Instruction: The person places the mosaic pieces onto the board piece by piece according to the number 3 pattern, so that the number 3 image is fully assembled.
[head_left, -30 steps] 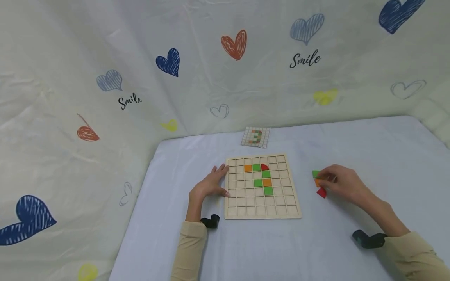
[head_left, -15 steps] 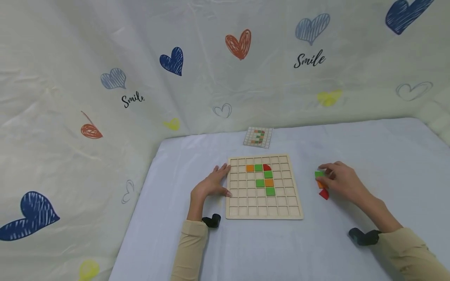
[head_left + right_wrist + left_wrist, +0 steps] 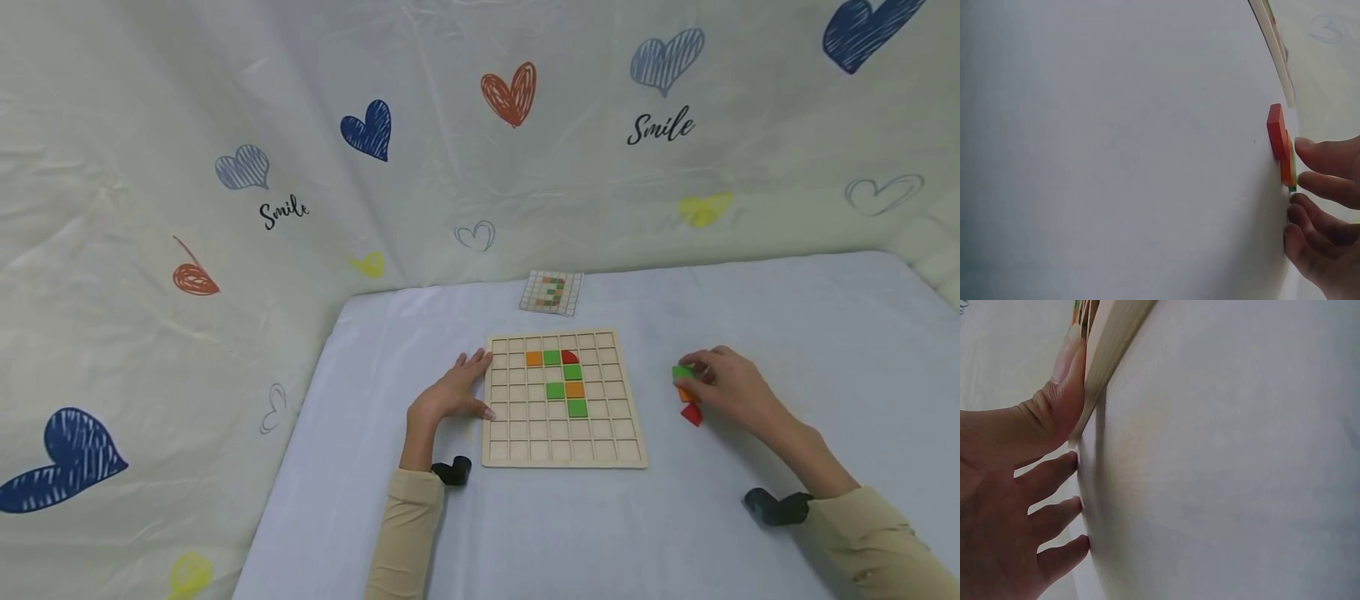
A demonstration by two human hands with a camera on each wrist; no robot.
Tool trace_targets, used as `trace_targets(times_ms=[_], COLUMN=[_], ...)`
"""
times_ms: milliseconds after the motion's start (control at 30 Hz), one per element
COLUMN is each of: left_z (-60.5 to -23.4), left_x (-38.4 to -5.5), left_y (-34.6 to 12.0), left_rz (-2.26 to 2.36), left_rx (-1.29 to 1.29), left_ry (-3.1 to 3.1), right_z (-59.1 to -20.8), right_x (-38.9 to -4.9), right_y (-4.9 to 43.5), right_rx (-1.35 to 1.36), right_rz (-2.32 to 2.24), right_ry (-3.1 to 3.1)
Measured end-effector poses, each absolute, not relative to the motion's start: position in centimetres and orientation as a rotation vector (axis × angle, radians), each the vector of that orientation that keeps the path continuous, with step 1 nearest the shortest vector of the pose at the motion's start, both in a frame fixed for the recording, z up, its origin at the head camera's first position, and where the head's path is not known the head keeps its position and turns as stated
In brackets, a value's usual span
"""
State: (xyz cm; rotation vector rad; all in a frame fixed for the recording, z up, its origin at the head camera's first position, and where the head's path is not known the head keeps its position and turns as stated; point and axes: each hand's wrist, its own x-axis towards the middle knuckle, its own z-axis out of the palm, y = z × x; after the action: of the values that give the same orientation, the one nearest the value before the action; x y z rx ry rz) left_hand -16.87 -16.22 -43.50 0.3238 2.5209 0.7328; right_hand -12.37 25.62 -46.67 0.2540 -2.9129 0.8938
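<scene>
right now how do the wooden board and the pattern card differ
The board is larger, the card smaller. The left hand touches the board; no hand touches the card. The card shows a 3 shape; the board's pieces form only part of one. Both have grids with orange, green and red.

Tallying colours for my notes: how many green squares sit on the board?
4. One green square between the upper orange square and red piece; one below that piece; one left of the lower orange square; one below that orange.

The head view looks forward and down; both wrist views, low and close, share its board [image 3: 538, 412].
</scene>
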Motion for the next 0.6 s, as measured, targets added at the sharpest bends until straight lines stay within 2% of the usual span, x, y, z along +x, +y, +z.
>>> trace_targets(times_ms=[600], left_z=[-43.4], left_x=[-16.9], left_y=[-16.1], left_rz=[0.734], left_rx=[0.312], left_ry=[2.521], right_z=[-44.9], right_x=[-9.4], right_y=[26.3], right_rx=[0.12], right_rz=[0.842], right_ry=[-3.149])
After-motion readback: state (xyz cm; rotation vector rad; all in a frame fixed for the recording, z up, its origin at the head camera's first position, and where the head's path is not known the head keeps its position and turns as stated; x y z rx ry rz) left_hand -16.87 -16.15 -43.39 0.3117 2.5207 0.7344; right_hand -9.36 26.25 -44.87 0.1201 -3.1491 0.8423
